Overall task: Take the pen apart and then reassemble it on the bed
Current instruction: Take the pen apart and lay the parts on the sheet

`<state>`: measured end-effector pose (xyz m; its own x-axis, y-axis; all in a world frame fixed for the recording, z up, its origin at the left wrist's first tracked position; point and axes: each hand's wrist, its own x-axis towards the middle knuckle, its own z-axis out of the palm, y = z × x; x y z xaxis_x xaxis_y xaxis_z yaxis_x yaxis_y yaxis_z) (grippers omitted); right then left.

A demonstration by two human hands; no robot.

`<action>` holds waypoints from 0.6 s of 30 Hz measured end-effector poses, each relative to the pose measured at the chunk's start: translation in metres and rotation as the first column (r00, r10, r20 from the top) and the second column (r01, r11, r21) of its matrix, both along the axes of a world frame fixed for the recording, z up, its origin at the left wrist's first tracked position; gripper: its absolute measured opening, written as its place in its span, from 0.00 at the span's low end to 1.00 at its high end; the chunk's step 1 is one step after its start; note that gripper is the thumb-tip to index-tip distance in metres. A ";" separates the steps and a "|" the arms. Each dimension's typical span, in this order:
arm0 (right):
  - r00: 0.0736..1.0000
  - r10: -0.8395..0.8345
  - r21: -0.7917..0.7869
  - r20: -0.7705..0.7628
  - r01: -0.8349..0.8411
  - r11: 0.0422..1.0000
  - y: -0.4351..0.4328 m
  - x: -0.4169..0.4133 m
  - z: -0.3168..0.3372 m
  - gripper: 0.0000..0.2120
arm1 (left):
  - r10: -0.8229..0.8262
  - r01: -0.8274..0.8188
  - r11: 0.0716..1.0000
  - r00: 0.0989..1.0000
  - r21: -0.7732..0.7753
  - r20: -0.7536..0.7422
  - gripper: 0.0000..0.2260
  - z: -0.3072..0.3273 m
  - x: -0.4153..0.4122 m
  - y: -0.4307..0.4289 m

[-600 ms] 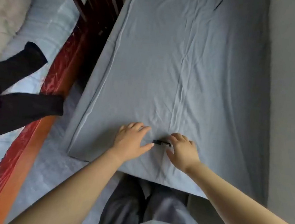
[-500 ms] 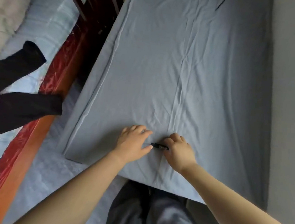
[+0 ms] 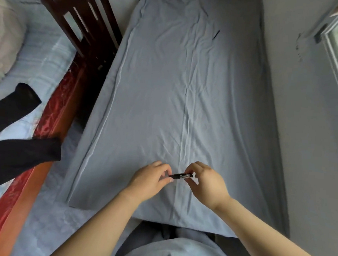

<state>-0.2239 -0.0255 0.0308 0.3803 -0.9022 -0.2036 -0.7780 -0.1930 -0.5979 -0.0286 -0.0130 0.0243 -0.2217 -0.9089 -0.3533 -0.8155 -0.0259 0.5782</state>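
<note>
A short black pen point(image 3: 181, 176) with a shiny clip is held level just above the near end of the bed point(image 3: 166, 99), which is covered by a wrinkled grey-blue sheet. My left hand point(image 3: 150, 180) pinches the pen's left end between thumb and fingertips. My right hand point(image 3: 206, 183) pinches its right end the same way. Only the pen's middle shows between the two hands; its ends are hidden by the fingers. A thin dark stick-like part point(image 3: 216, 34) lies far up the sheet.
A dark wooden chair point(image 3: 85, 26) stands against the bed's left side. Left of it is a second bed with a red-orange frame point(image 3: 49, 122), black cloth point(image 3: 15, 148) and a pale pillow point(image 3: 3, 40). A grey wall point(image 3: 306, 118) runs along the right.
Both hands went from pressing flat on the sheet around the pen to lifting it, each now pinching one end. The view has tilted up, showing more of the bed.
</note>
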 end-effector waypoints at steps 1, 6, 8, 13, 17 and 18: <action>1.000 -0.001 -0.016 0.007 0.002 1.000 0.000 0.000 0.006 0.07 | -0.003 0.004 0.999 1.000 -0.032 0.001 0.04 0.005 0.000 -0.001; 0.998 0.036 -0.064 0.041 -0.034 0.997 -0.014 -0.002 0.042 0.08 | -0.059 0.059 0.980 0.998 -0.188 0.006 0.07 0.038 0.001 -0.014; 0.997 0.035 -0.082 0.063 -0.030 0.996 -0.020 -0.003 0.056 0.06 | -0.033 0.036 0.973 0.999 -0.229 0.015 0.09 0.049 0.000 -0.020; 0.996 0.024 -0.072 0.082 -0.018 0.997 -0.021 -0.008 0.066 0.05 | 0.023 -0.024 0.975 1.000 -0.223 -0.006 0.10 0.062 -0.001 -0.028; 0.992 0.022 -0.123 0.125 -0.007 0.992 -0.019 -0.015 0.063 0.05 | -0.009 0.011 0.981 1.000 -0.191 0.011 0.10 0.065 -0.004 -0.031; 0.991 0.030 -0.133 0.133 -0.013 0.991 -0.019 -0.016 0.061 0.05 | -0.020 0.022 0.984 1.000 -0.179 0.014 0.09 0.065 -0.005 -0.031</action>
